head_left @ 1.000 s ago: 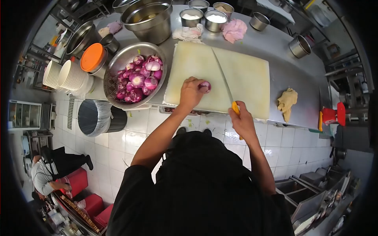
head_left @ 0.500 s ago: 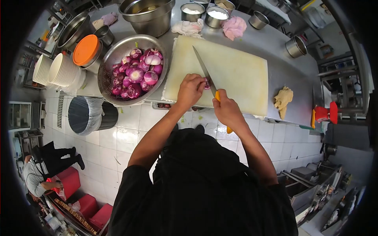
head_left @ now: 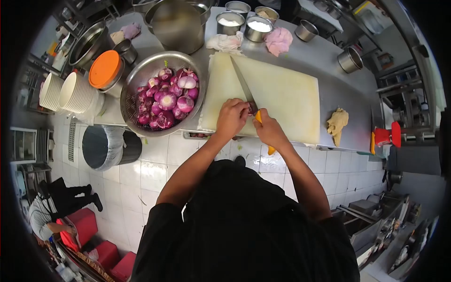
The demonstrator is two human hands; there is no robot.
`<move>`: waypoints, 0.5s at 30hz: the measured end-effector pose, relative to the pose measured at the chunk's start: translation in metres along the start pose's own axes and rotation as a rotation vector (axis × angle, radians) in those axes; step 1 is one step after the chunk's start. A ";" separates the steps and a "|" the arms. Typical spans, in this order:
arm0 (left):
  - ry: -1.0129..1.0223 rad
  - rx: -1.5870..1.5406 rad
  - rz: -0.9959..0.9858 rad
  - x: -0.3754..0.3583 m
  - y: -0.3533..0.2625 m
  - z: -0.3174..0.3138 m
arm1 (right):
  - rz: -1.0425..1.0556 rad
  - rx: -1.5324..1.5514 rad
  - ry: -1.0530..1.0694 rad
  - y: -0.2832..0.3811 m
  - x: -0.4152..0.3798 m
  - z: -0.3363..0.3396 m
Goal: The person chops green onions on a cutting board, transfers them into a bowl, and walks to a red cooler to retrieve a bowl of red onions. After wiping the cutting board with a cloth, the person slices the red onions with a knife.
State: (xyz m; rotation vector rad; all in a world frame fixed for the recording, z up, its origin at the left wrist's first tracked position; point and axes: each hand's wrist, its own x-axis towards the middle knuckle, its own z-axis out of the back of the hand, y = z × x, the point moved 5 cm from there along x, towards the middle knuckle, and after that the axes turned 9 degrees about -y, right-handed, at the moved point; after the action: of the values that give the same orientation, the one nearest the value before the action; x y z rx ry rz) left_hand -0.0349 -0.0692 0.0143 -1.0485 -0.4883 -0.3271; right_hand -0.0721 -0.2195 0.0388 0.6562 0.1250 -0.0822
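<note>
My left hand [head_left: 232,117] is closed on a red onion [head_left: 251,111], mostly hidden behind the fingers, over the near edge of the white cutting board [head_left: 282,91]. Wrapped round the yellow handle of a kitchen knife [head_left: 243,82] is my right hand [head_left: 271,129]. The long blade points away to the upper left, its heel touching or very close to the onion. Left of the board stands a steel colander [head_left: 127,105] with many red onions [head_left: 167,100] in it, their skins partly off.
A blurred steel vessel [head_left: 176,23] covers the large pot's mouth behind the colander. White cloth [head_left: 225,42], pink cloth [head_left: 279,41] and steel containers [head_left: 259,29] line the back. Tan cloth [head_left: 337,123] lies right; a lined bin [head_left: 101,148] stands below left. Another person [head_left: 47,211] is lower left.
A blurred steel vessel has appeared over the large pot. Both hands, with onion and knife, sit slightly lower in view and nearer the board's front edge. The camera view has shifted a little.
</note>
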 end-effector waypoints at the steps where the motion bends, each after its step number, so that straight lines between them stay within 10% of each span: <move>1: -0.001 -0.020 0.015 0.005 -0.002 0.001 | 0.008 0.016 -0.013 0.002 0.000 0.009; 15: 0.210 0.207 0.113 0.021 -0.023 -0.002 | -0.300 0.232 -0.106 -0.049 -0.069 0.079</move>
State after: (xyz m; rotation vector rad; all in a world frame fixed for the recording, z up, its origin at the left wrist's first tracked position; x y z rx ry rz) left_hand -0.0282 -0.0825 0.0418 -0.8260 -0.2664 -0.2768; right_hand -0.1386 -0.3039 0.0806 0.8599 0.1116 -0.4247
